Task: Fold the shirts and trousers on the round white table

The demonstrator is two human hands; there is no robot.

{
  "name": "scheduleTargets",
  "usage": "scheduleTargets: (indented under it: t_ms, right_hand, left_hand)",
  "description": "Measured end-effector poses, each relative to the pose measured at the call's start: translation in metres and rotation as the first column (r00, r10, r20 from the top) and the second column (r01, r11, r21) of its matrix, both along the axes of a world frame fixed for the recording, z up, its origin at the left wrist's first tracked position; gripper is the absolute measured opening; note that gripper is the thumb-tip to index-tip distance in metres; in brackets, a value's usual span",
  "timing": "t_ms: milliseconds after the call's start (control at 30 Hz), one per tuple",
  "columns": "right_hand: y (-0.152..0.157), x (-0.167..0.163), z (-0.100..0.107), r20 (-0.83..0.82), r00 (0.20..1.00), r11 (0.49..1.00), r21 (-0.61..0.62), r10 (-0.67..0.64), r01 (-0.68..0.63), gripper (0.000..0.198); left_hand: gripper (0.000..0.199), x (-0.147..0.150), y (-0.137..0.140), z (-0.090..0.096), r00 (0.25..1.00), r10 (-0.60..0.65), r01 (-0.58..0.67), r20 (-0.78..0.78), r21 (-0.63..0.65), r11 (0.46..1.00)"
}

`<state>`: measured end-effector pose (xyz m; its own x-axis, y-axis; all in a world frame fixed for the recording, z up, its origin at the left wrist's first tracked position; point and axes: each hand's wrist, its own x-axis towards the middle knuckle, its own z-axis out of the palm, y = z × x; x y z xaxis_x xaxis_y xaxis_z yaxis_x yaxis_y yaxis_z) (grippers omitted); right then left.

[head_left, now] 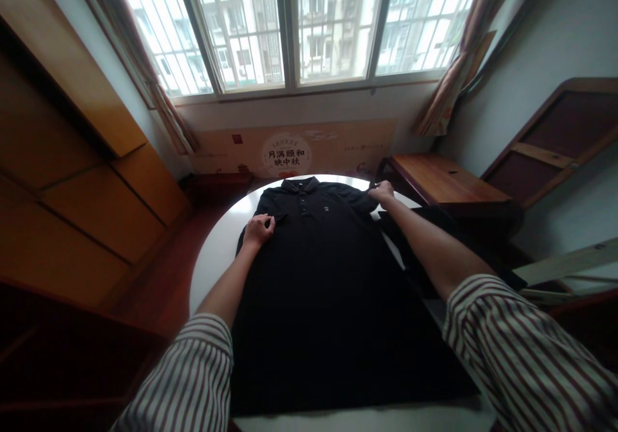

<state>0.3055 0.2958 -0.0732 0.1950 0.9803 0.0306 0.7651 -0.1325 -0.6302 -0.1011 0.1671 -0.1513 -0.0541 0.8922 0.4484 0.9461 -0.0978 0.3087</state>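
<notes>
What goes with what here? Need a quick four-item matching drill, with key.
1. shirt
2. table
3. right hand
4. poster

A. on the wall below the window
B. black, spread out front side up
C. at the sleeve nearer the chest logo
D. white, with a curved edge

Pairs: 1-B, 2-D, 3-C, 4-A

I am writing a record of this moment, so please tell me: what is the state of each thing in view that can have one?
Black polo shirt, spread out front up on the white table.
Left hand, pinching one sleeve.
Right hand, pinching the other sleeve.
Curtains, drawn aside.
Lower cabinet doors, shut.
Window, open or shut unclear.
</notes>
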Motion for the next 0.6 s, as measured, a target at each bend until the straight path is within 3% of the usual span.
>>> scheduleTargets:
  t_ms: [100, 167, 233, 300, 367, 433, 500, 600]
  right_hand:
    - [0.0, -0.016, 0.006, 0.058, 0.996, 0.988, 0.135, 0.074, -0.081, 0.044]
    - [-0.004, -0.033, 0.008, 0.129, 0.953, 0.942, 0.164, 0.275, -0.294, 0.046]
    - [-0.012, -0.051, 0.005, 0.182, 0.854, 0.856, 0.096, 0.487, -0.508, 0.038]
    - [-0.019, -0.066, -0.002, 0.206, 0.764, 0.785, -0.036, 0.611, -0.619, 0.022]
    - [-0.023, -0.076, -0.01, 0.24, 0.777, 0.812, -0.111, 0.582, -0.573, 0.017]
    - [-0.022, -0.078, -0.017, 0.289, 0.834, 0.881, -0.104, 0.47, -0.461, 0.021]
    - [-0.016, -0.075, -0.023, 0.305, 0.89, 0.939, -0.059, 0.34, -0.338, 0.034]
    - [-0.003, -0.066, -0.027, 0.293, 0.935, 0.98, -0.062, 0.199, -0.189, 0.057]
  left_hand:
    - [0.034, -0.001, 0.0, -0.001, 1.0, -0.006, 0.006, -0.001, 0.009, 1.0]
    - [0.033, -0.001, 0.0, -0.001, 1.0, -0.006, 0.006, -0.002, 0.017, 1.0]
    - [0.031, 0.0, 0.0, -0.001, 1.0, -0.005, 0.006, -0.003, 0.025, 1.0]
    - [0.031, 0.001, 0.0, 0.0, 1.0, 0.0, 0.0, -0.002, 0.032, 1.0]
    - [0.03, 0.001, -0.001, 0.0, 1.0, 0.006, -0.006, -0.001, 0.035, 0.999]
    - [0.031, 0.001, -0.001, 0.0, 1.0, 0.008, -0.008, 0.001, 0.039, 0.999]
    - [0.03, 0.001, -0.001, 0.001, 1.0, 0.005, -0.005, 0.002, 0.042, 0.999]
    - [0.03, 0.001, 0.0, 0.0, 1.0, -0.001, 0.001, -0.003, 0.054, 0.999]
